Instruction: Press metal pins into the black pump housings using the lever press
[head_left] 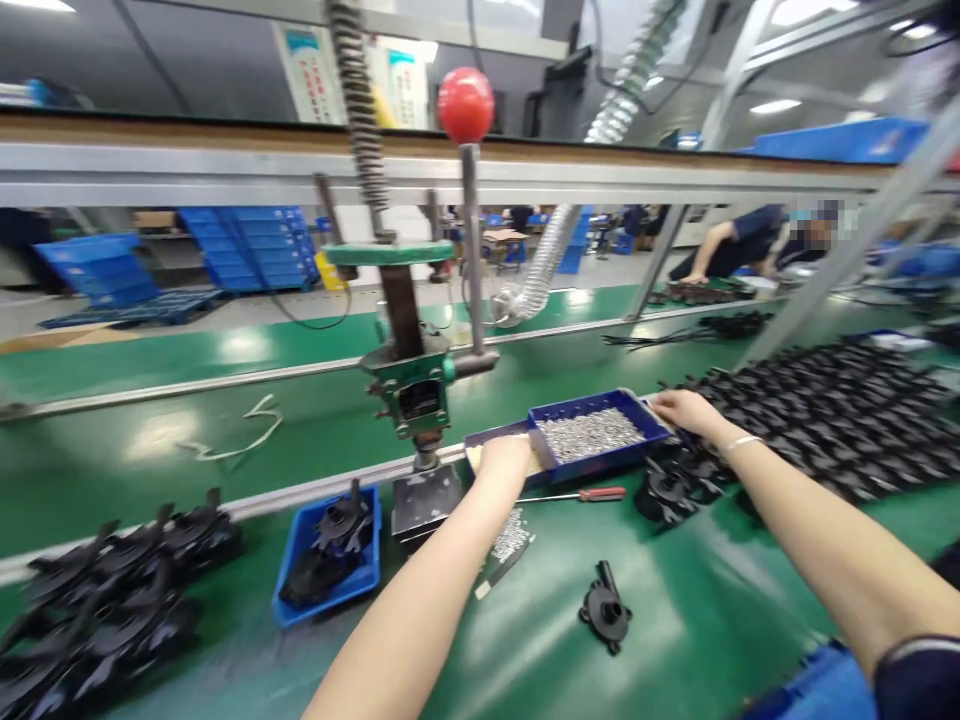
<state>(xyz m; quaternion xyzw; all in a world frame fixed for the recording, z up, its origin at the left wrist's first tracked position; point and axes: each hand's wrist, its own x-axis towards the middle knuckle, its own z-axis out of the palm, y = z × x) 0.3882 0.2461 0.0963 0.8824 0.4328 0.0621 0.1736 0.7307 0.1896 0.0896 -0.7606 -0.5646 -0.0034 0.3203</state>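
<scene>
The left hand [506,455] reached into the small box [472,441] of pale bits [535,463], and I could not tell if it held any. The right hand [684,410] was at the far right corner of the big blue box [609,462] of silver bits [589,432], its grip too hard to see. A red-handled screwdriver [602,494] and a round black part [606,612] lay nearer on the green table [675,620]

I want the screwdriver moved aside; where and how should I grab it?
Probably best by the screwdriver's red handle, from above and your side: it lies flat, the handle is thicker than the shaft, and the blue tray stands close behind.
</scene>
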